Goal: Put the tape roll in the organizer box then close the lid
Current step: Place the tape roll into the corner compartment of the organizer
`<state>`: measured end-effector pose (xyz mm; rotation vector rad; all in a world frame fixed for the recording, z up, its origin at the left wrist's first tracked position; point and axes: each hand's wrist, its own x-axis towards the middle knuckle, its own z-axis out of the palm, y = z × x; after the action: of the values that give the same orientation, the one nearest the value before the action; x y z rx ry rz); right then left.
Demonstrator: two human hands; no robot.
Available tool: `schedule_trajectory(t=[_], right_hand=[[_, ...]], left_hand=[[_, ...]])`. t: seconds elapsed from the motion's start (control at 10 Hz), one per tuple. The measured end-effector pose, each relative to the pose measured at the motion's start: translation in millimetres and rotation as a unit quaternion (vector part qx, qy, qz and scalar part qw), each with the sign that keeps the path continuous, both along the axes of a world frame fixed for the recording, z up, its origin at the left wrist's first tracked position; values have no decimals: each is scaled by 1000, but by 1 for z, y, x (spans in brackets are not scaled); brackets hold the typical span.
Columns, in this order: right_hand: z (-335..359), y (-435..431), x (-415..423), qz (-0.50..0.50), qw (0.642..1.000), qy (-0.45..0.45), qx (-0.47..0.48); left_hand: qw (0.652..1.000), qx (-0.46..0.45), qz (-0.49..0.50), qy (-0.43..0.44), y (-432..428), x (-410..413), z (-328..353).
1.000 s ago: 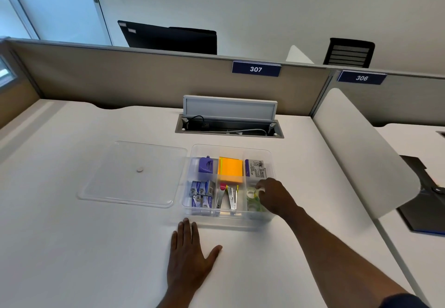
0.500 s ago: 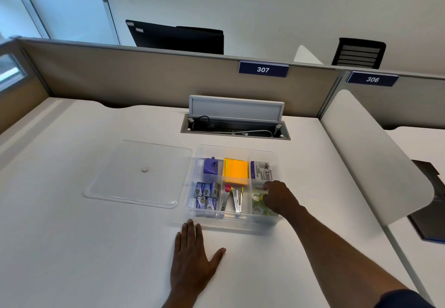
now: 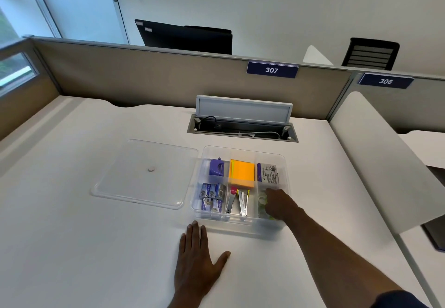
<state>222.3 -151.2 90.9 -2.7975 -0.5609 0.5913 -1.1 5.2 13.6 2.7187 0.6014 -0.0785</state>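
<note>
Head view is showing the right hand [image 3: 279, 203] reaching into the front-right compartment of the box [image 3: 243, 224], fingers curled down over the roll [image 3: 262, 198]. The roll is lying at about nine o'clock from the knuckles, touching the fingertips; whether the grip is pinching it or already letting go, I cannot tell, since the hand is hiding the contact. The roll is sitting inside the compartment, just below the printed packet [image 3: 270, 173]. By my reading, the placing step is finishing. The left hand [image 3: 197, 266] is lying flat and spread on the tabletop [image 3: 72, 247], at six o'clock from the box, holding nothing. The lid [image 3: 147, 173] is lying flat at nine o'clock from the box, just beside its wall. Next, the right hand likely needs to be drawing out clear of the rim, and the lid needs lifting, carrying over and seating squarely.
</note>
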Motion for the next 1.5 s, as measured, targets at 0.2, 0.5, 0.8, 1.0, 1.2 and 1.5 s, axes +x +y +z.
schedule_trajectory(t=[0.2,0.5,0.8,1.0,1.2,1.5], right_hand=[[-4,0,0,12,999,-43,-21],[0,10,4,-19,997,-65,36],[-6,11,4,-14,997,-62,53],[-7,11,2,-13,996,-68,55],[-4,11,0,-23,996,-61,64],[16,2,0,-85,988,-105,79]], left_hand=[[1000,-5,-1,5,0,1,0],[1000,-9,0,15,1,2,1],[1000,-11,-1,3,1,1,-1],[1000,-7,1,1,1,1,-2],[1000,0,0,-1,1,1,-2],[999,27,-10,-29,1,-1,-5]])
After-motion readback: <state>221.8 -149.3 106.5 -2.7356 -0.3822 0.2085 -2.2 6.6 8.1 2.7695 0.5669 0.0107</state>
